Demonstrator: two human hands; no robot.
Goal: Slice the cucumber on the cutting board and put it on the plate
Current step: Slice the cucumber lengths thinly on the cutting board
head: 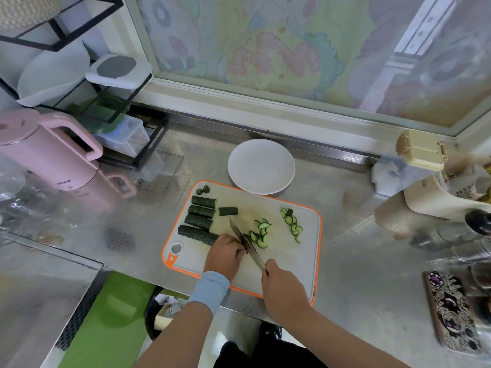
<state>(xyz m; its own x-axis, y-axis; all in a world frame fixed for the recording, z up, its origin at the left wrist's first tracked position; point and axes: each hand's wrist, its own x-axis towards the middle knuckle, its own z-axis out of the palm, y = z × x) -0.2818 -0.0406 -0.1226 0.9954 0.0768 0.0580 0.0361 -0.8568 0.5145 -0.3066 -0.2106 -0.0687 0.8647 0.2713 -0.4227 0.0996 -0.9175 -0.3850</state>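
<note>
cucumber piece (pixel 198 235), long axis left-right, under curled left hand (pixel 224 252); right hand (pixel 281 288) around knife (pixel 247 243)

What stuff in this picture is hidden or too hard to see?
All in the head view:
Cucumber piece being cut: nearly all under the left hand.
Handle of the knife: wrapped inside the right hand.
Writing on the pink kettle: too small and blurry.
Glasses at the right edge: blurred, cut off.

Left grip (pixel 224 252) pins a cucumber piece (pixel 247 237) on the cutting board (pixel 281 258). Right grip (pixel 281 286) holds the knife (pixel 243 239) beside the slices (pixel 261 233).
</note>
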